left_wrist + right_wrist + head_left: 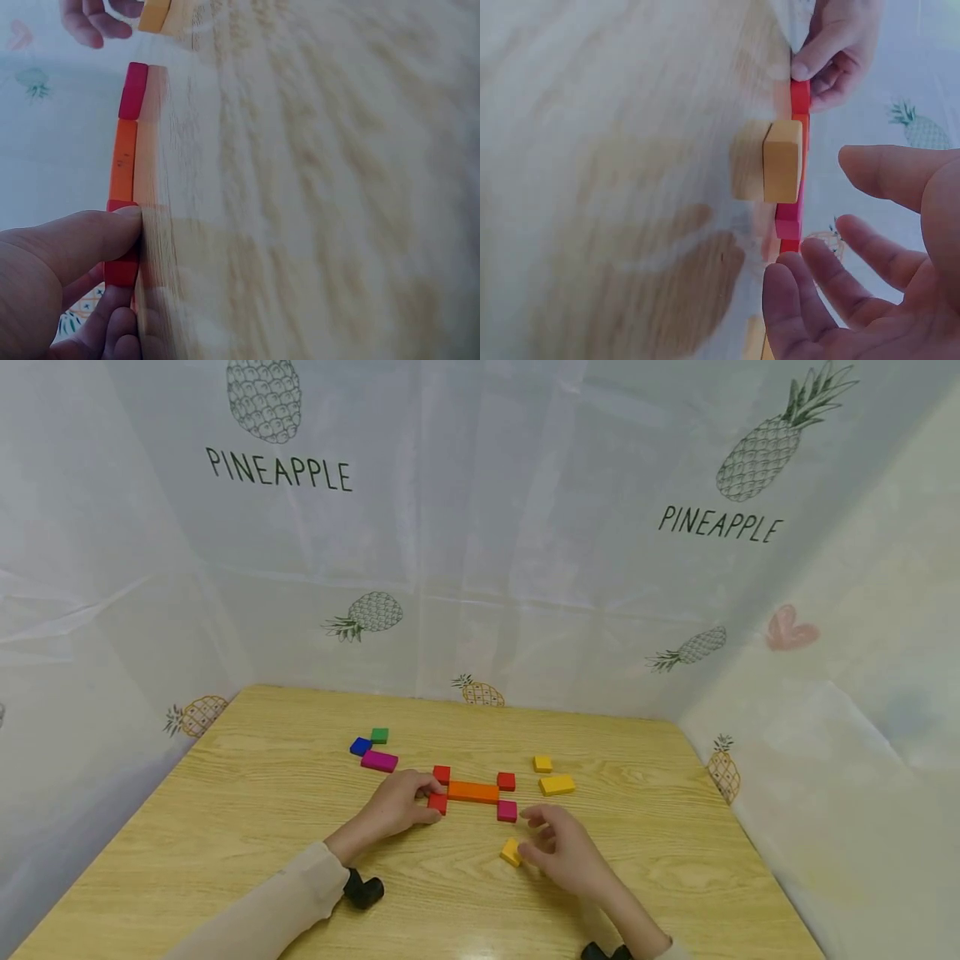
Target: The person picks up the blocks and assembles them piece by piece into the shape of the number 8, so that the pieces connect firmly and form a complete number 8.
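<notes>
My left hand point(399, 802) pinches a red block point(438, 807) between thumb and fingers. In the left wrist view the thumb lies across this red block point(120, 271). The block stands at the near left corner of a long orange block point(474, 792). Two more red blocks, one at far left point(442, 773) and one at far right point(506, 782), and a pink block point(507, 812) sit at its other corners. My right hand point(564, 853) has its fingers spread and holds nothing. Just left of its thumb lies a small yellow block point(512, 852), seen apart from the fingers in the right wrist view.
At the back left lie a green block point(380, 736), a blue block point(361, 747) and a purple block point(379, 762). Right of the arrangement are a small yellow piece point(542, 764) and a longer yellow block point(557, 785). A pineapple-print curtain point(525, 568) surrounds the wooden table point(247, 827).
</notes>
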`<state>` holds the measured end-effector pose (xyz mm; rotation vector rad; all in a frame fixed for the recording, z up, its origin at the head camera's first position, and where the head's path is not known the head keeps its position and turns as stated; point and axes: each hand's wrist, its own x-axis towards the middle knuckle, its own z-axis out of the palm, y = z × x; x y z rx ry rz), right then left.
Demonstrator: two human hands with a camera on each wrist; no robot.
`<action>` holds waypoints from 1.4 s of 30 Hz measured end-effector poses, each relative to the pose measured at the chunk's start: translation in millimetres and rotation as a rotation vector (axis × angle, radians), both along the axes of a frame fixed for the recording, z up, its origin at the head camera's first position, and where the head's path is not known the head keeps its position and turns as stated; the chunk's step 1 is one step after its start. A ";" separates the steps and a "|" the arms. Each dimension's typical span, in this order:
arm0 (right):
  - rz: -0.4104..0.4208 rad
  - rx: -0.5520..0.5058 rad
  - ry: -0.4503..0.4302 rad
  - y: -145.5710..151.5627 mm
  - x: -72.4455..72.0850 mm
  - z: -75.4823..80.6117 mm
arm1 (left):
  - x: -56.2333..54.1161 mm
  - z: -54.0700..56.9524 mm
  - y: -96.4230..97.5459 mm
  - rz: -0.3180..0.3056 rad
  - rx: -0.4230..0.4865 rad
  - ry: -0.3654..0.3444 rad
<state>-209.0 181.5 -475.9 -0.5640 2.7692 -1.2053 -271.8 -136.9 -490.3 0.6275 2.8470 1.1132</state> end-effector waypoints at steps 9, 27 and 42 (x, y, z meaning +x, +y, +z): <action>-0.023 -0.006 0.008 -6.1 11.8 -2.9 | -0.4 -1.7 -0.4 0.007 -0.014 0.007; -0.012 0.045 0.007 -14.5 16.4 -6.2 | 1.3 0.0 1.1 0.008 -0.011 0.004; -0.016 0.051 -0.014 -11.6 11.8 -9.6 | 2.1 0.2 3.4 0.010 -0.003 -0.007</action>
